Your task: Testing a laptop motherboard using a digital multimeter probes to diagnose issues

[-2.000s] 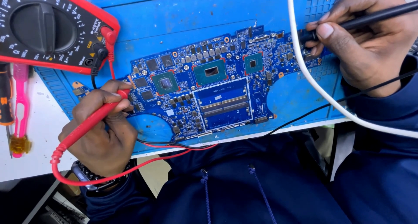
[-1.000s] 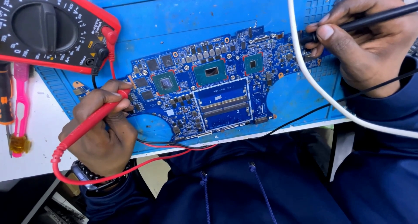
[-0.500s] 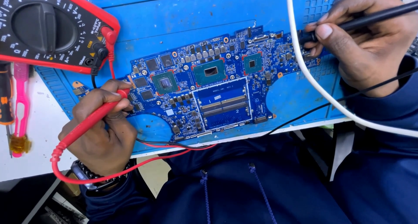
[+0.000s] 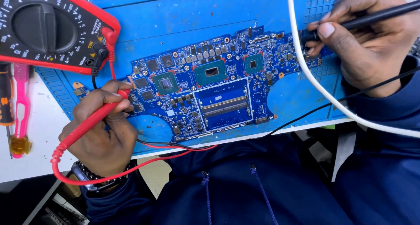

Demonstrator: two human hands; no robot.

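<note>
A blue circuit board (image 4: 218, 91) lies flat on a blue work mat (image 4: 175, 19) that covers the tabletop (image 4: 35, 137), and everything else is placed around that board. At the board's left edge the left hand (image 4: 103, 129) is closed around a red probe (image 4: 94, 118), gripped like a pen, its tip down at the board's left end. At the board's right end the right hand (image 4: 372, 45) is clamped on a black probe (image 4: 363, 19), the tip meeting the board's right edge. Up and to the left of the board sits a red and black multimeter (image 4: 48, 28), with red and black leads running from it past the board's near edge. A white cable (image 4: 315, 85) curves across the mat just right of the board. Far left of the board, a pink tool (image 4: 21, 107) lies on the tabletop
</note>
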